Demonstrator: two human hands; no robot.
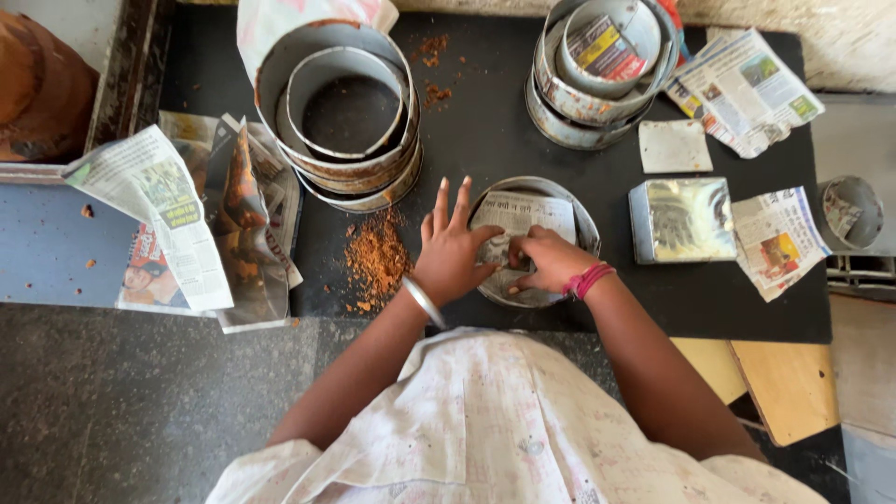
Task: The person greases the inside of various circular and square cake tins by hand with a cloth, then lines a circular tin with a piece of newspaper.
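At the frame's centre both hands, left hand [451, 254] and right hand [551, 259], press a newspaper sheet [523, 219] into a round tin [534, 240] on the black worktop [504, 140], fingers spread flat and gripping nothing, lining half tucked, other stacked tins [347, 112] unlined.

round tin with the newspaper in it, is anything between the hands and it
Nothing visible. Both hands are already inside the round tin: the left hand and the right hand press on the newspaper lining at its middle. The orange powder pile lies to the left of the tin, clear of them.
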